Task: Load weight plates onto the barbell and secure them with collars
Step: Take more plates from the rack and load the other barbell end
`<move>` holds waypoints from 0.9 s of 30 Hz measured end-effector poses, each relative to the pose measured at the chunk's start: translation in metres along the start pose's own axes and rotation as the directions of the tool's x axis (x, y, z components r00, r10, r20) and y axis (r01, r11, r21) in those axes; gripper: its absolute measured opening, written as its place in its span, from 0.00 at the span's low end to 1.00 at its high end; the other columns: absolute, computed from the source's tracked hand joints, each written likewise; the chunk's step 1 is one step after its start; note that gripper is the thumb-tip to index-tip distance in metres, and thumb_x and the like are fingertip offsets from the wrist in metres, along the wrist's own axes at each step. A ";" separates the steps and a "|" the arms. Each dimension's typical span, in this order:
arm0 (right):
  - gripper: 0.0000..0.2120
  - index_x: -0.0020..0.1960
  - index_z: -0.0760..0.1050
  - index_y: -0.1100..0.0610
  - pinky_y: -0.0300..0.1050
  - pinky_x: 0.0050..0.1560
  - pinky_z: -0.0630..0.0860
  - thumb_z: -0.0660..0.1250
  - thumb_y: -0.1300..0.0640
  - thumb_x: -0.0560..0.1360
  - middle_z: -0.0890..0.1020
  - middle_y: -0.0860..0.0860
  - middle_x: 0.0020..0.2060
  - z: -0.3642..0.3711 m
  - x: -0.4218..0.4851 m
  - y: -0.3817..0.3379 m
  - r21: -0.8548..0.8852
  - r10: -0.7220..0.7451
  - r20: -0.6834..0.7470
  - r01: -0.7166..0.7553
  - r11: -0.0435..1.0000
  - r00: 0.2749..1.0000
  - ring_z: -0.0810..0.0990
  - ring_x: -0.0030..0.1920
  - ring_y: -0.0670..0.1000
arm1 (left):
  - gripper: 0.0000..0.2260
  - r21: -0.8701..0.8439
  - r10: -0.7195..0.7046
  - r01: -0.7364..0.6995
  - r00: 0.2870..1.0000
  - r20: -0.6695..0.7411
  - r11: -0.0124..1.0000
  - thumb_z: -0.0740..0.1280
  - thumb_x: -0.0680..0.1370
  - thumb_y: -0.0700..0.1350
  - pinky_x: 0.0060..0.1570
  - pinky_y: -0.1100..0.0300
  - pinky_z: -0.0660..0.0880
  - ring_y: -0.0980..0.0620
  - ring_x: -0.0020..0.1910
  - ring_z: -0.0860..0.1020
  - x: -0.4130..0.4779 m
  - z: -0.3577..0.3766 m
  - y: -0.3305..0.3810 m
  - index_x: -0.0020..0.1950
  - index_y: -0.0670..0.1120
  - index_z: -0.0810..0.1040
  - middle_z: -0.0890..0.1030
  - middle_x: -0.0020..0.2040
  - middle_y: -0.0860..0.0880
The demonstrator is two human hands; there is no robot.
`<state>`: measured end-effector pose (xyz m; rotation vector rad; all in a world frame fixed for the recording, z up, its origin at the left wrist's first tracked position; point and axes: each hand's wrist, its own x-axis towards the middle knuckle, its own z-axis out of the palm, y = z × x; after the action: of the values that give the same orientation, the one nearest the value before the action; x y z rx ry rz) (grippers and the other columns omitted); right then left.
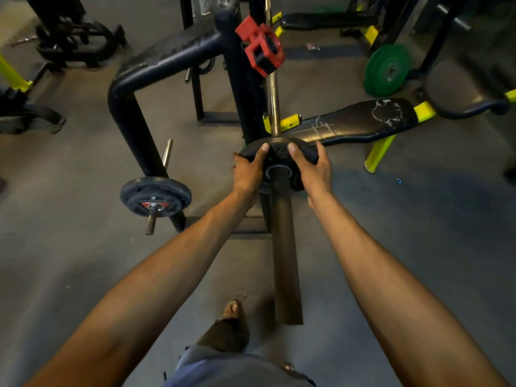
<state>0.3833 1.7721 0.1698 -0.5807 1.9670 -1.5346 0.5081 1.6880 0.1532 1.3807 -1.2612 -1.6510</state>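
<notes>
Stretching under racks (178, 57) and benches (360, 121), grey gym floor (418, 224) lies scuffed.

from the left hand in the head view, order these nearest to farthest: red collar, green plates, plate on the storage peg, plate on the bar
1. Black plate on the bar: gripped by the left hand itself.
2. Plate on the storage peg: lower left, on the rack.
3. Red collar: above, further along the barbell.
4. Green plates: upper right, standing on the floor.

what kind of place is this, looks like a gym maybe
Most likely a gym's free-weight area. Both hands, left and right, hold a black weight plate on a barbell sleeve; a cracked padded bench and green plates sit beyond.
</notes>
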 end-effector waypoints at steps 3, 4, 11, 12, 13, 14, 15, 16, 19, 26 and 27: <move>0.47 0.81 0.59 0.47 0.39 0.60 0.73 0.76 0.35 0.69 0.66 0.51 0.78 0.006 0.016 0.004 0.033 0.013 -0.021 -0.013 0.999 1.000 0.68 0.75 0.54 | 0.45 0.007 -0.013 0.013 1.000 -0.029 1.000 0.71 0.62 0.73 0.62 0.45 0.78 0.42 0.65 0.77 0.006 0.005 0.005 0.72 0.52 0.64 0.75 0.67 0.44; 0.47 0.81 0.60 0.47 0.34 0.54 0.73 0.76 0.35 0.69 0.67 0.51 0.78 0.007 0.017 0.005 0.036 0.012 -0.022 -0.011 0.999 1.000 0.69 0.75 0.53 | 0.43 0.005 0.006 -0.005 1.000 -0.013 1.000 0.71 0.65 0.71 0.59 0.48 0.79 0.42 0.65 0.76 0.006 0.005 0.005 0.73 0.51 0.64 0.75 0.67 0.44; 0.46 0.79 0.63 0.51 0.54 0.71 0.73 0.69 0.30 0.68 0.68 0.52 0.75 0.009 -0.008 -0.002 -0.187 -0.079 -0.154 0.049 0.981 0.985 0.68 0.75 0.53 | 0.40 0.037 0.045 -0.047 0.998 0.047 0.998 0.71 0.70 0.68 0.61 0.52 0.79 0.50 0.62 0.79 0.003 -0.011 -0.002 0.75 0.47 0.65 0.76 0.68 0.47; 0.41 0.77 0.65 0.52 0.57 0.73 0.70 0.68 0.32 0.70 0.67 0.53 0.75 0.008 -0.018 -0.003 -0.257 -0.154 -0.186 0.104 0.961 0.970 0.67 0.76 0.54 | 0.39 0.072 0.056 -0.059 0.997 0.049 0.996 0.70 0.71 0.67 0.60 0.55 0.79 0.52 0.63 0.78 -0.002 -0.018 -0.005 0.75 0.47 0.65 0.75 0.69 0.49; 0.36 0.75 0.67 0.52 0.58 0.74 0.69 0.68 0.36 0.72 0.67 0.53 0.76 0.008 -0.032 -0.006 -0.306 -0.234 -0.198 0.167 0.937 0.952 0.65 0.77 0.54 | 0.37 0.126 0.072 -0.079 0.996 0.058 0.989 0.69 0.75 0.64 0.57 0.63 0.79 0.54 0.63 0.76 -0.010 -0.028 -0.009 0.76 0.47 0.64 0.73 0.69 0.51; 0.32 0.74 0.69 0.52 0.59 0.74 0.68 0.68 0.40 0.74 0.66 0.52 0.76 0.009 -0.045 -0.008 -0.345 -0.313 -0.193 0.234 0.909 0.930 0.64 0.77 0.53 | 0.34 0.190 0.087 -0.097 0.994 0.065 0.977 0.68 0.77 0.61 0.54 0.71 0.76 0.55 0.64 0.73 -0.017 -0.038 -0.013 0.78 0.46 0.62 0.71 0.68 0.53; 0.29 0.72 0.70 0.53 0.59 0.73 0.68 0.69 0.44 0.75 0.66 0.52 0.76 0.010 -0.057 -0.010 -0.383 -0.384 -0.172 0.298 0.875 0.907 0.64 0.77 0.52 | 0.33 0.246 0.083 -0.098 0.994 0.068 0.964 0.67 0.79 0.60 0.55 0.72 0.74 0.54 0.65 0.72 -0.025 -0.050 -0.019 0.78 0.46 0.61 0.71 0.68 0.52; 0.26 0.71 0.71 0.52 0.60 0.72 0.69 0.69 0.46 0.75 0.66 0.52 0.75 0.013 -0.067 -0.011 -0.417 -0.442 -0.135 0.354 0.837 0.887 0.65 0.76 0.53 | 0.34 0.295 0.071 -0.086 0.996 0.062 0.952 0.67 0.78 0.61 0.62 0.65 0.74 0.51 0.69 0.71 -0.032 -0.063 -0.028 0.79 0.47 0.61 0.70 0.72 0.49; 0.24 0.68 0.74 0.53 0.59 0.70 0.69 0.69 0.48 0.73 0.68 0.54 0.74 0.030 -0.087 -0.013 -0.482 -0.544 -0.017 0.469 0.740 0.839 0.67 0.74 0.55 | 0.34 0.426 0.008 -0.019 1.000 0.028 0.905 0.68 0.77 0.62 0.71 0.45 0.70 0.45 0.73 0.70 -0.051 -0.109 -0.048 0.78 0.49 0.63 0.69 0.75 0.45; 0.24 0.65 0.76 0.54 0.58 0.69 0.69 0.70 0.49 0.71 0.71 0.55 0.72 0.109 -0.116 -0.002 -0.516 -0.473 0.328 0.574 0.635 0.818 0.70 0.72 0.58 | 0.29 0.537 -0.120 0.163 0.986 -0.114 0.828 0.68 0.79 0.57 0.65 0.51 0.69 0.43 0.72 0.70 -0.070 -0.218 -0.077 0.76 0.47 0.66 0.69 0.75 0.44; 0.24 0.65 0.76 0.54 0.60 0.69 0.69 0.71 0.49 0.71 0.72 0.56 0.71 0.122 -0.117 0.001 -0.502 -0.446 0.392 0.593 0.629 0.805 0.70 0.72 0.59 | 0.29 0.543 -0.139 0.186 0.982 -0.127 0.819 0.68 0.79 0.58 0.65 0.50 0.69 0.42 0.72 0.70 -0.067 -0.231 -0.078 0.76 0.47 0.66 0.70 0.75 0.44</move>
<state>0.5514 1.7603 0.1670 -1.6666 2.1957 -0.9951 0.7551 1.7132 0.1064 1.9260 -1.6977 -1.3616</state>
